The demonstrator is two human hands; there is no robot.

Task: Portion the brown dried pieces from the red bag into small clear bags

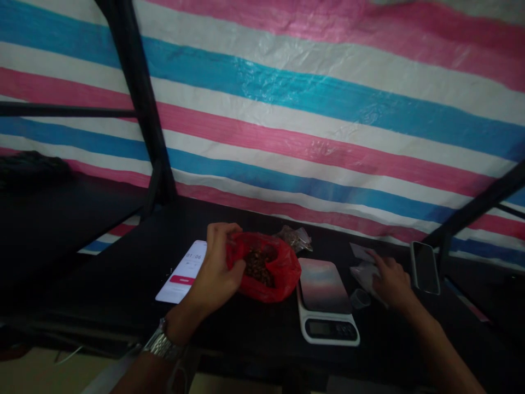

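Note:
My left hand [221,265] grips the left rim of a red plastic bag [287,279], thumb towards the inside. The bag's mouth is wide and shows small brown pieces [259,267] that look like beans or nuts. Over at the right, my right hand [391,282] has its index finger stretched onto small clear plastic bags [363,273], thumb apart from it. Between the hands lies a white kitchen scale [326,293] with a metal plate and dark display; nothing rests on its plate. A small clear cup [360,299] stands between scale and right hand.
A lit phone [176,282] showing a timer lies left of the red bag. Another phone [425,267] lies far right. Behind the red bag is a filled clear bag [296,239]. Black metal posts [150,115] and a striped sheet [287,131] border the black table [123,273].

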